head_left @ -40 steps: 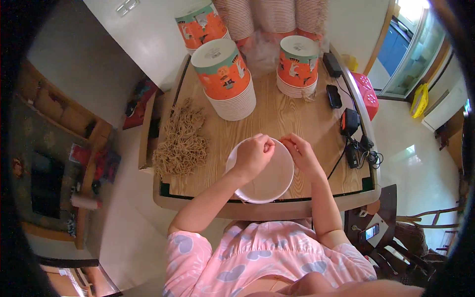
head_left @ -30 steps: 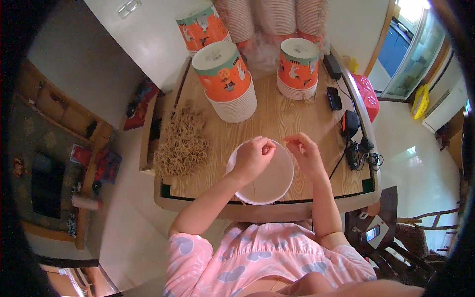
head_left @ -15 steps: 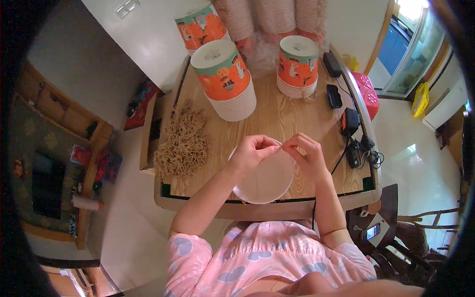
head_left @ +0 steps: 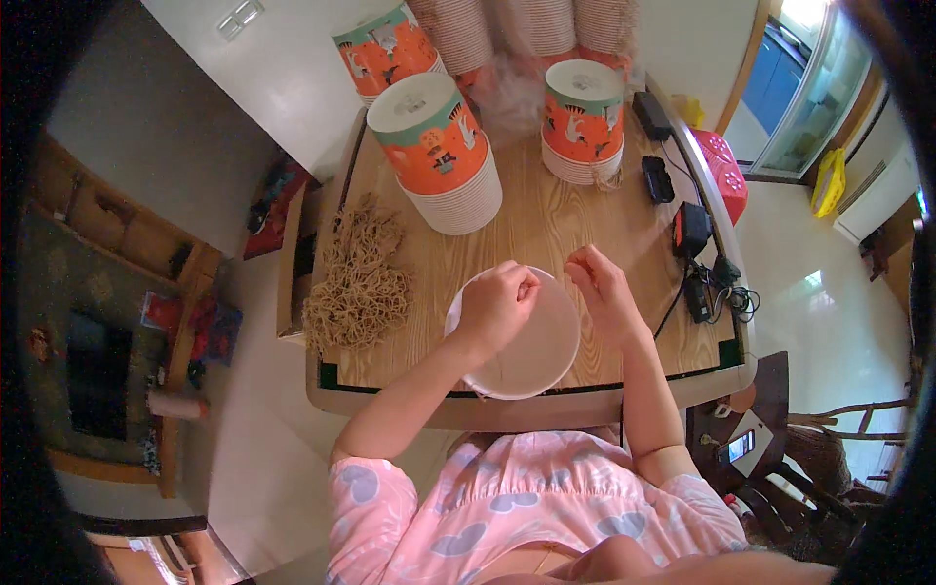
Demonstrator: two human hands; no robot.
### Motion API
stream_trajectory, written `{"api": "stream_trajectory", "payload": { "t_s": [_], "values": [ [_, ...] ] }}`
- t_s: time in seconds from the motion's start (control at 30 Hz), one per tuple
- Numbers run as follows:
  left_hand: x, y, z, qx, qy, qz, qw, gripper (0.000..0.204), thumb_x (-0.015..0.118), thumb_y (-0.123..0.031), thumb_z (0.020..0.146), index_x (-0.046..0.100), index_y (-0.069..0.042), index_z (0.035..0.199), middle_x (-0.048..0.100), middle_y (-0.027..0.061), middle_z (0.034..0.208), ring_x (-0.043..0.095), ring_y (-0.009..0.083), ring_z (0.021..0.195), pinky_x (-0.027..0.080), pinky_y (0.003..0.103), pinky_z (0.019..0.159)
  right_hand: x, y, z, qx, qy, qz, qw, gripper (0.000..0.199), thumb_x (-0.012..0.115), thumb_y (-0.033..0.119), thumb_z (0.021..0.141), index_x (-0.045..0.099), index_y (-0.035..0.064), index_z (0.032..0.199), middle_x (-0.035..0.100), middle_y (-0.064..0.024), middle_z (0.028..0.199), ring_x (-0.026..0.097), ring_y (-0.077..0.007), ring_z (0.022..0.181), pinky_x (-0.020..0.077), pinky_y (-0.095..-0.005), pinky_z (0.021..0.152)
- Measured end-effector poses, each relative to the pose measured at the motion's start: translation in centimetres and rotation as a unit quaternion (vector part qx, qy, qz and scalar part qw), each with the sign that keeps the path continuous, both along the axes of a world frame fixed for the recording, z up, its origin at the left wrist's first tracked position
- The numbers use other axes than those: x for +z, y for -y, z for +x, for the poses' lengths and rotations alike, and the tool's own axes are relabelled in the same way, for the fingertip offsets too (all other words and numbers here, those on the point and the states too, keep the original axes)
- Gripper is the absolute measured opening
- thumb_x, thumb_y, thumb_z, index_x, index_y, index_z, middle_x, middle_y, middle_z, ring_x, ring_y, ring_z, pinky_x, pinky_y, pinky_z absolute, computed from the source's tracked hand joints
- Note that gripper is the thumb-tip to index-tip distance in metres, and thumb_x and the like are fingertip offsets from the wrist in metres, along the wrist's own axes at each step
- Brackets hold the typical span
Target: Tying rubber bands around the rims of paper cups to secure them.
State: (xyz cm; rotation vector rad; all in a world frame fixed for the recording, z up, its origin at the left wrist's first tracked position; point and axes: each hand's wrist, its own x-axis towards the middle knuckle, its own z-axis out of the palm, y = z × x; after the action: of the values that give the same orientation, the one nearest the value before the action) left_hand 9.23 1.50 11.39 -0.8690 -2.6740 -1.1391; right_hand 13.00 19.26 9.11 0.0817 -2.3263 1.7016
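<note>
An open paper bucket (head_left: 531, 361), white inside, stands at the near edge of the table with its mouth facing up. Over its left half, my left hand (head_left: 495, 310) is closed, fingertips pinched. Just beyond the bucket's right rim is my right hand (head_left: 604, 292), its thumb and fingers also pressed together. Whatever either pinch holds is too small to make out. To the left lies a tangled heap of brown twine pieces (head_left: 361, 283). Upside-down stacks of orange and green printed paper buckets (head_left: 439, 146) stand farther back, with a shorter stack (head_left: 583, 117) to the right.
More nested bucket stacks (head_left: 541, 24) in clear plastic line the table's back. Black power adapters and cables (head_left: 697, 292) run along the right edge. A red plastic stool (head_left: 721, 175) is beyond that edge. A lit phone (head_left: 741, 447) rests on a dark chair at lower right.
My hands have parted: their fingertips met above the bucket's far rim before. The right has moved right and slightly away, and my left fingers have curled in more.
</note>
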Motion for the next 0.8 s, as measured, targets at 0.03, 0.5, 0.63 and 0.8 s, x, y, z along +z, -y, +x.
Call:
{"api": "stream_trajectory", "payload": {
  "t_s": [0.03,0.5,0.63,0.8],
  "values": [
    [-0.2,0.0,-0.1,0.004,-0.009,-0.013,1.000,0.005,0.066,-0.008,0.073,0.063,-0.006,0.074,0.055,0.0061,0.066,0.055,0.0199,0.057,0.044,0.033,0.053,-0.5,-0.1,-0.2,0.004,-0.001,0.002,1.000,0.009,0.055,0.008,0.088,0.052,0.0005,0.090,0.056,-0.0113,0.079,0.050,-0.0180,0.069,0.0447,-0.0291,0.066],
    [-0.1,-0.6,-0.2,0.009,0.008,-0.058,0.998,0.004,0.062,-0.010,0.075,0.061,-0.006,0.074,0.060,0.0087,0.077,0.060,0.0276,0.068,0.047,0.039,0.060,-2.5,-0.1,-1.1,0.057,0.013,-0.039,0.997,0.009,0.057,0.006,0.086,0.060,0.0015,0.093,0.061,-0.0089,0.084,0.057,-0.0158,0.078,0.0469,-0.0281,0.070],
    [0.0,-0.7,-0.1,0.014,-0.008,-0.064,0.998,0.005,0.063,-0.011,0.075,0.061,-0.007,0.074,0.060,0.0087,0.076,0.060,0.0276,0.066,0.047,0.038,0.059,-2.0,0.1,-1.2,0.103,0.035,-0.099,0.989,0.013,0.058,0.008,0.086,0.063,0.0005,0.096,0.063,-0.0063,0.089,0.058,-0.0132,0.081,0.0475,-0.0279,0.072],
    [-0.3,-0.8,-0.1,0.013,-0.016,-0.059,0.998,0.005,0.063,-0.011,0.075,0.061,-0.007,0.073,0.060,0.0084,0.076,0.060,0.0274,0.065,0.047,0.038,0.058,-2.8,-0.5,-1.8,0.127,0.069,-0.101,0.984,0.013,0.059,0.008,0.086,0.062,-0.0008,0.095,0.062,-0.0033,0.087,0.055,-0.0100,0.078,0.0463,-0.0255,0.070]
  ]
}}
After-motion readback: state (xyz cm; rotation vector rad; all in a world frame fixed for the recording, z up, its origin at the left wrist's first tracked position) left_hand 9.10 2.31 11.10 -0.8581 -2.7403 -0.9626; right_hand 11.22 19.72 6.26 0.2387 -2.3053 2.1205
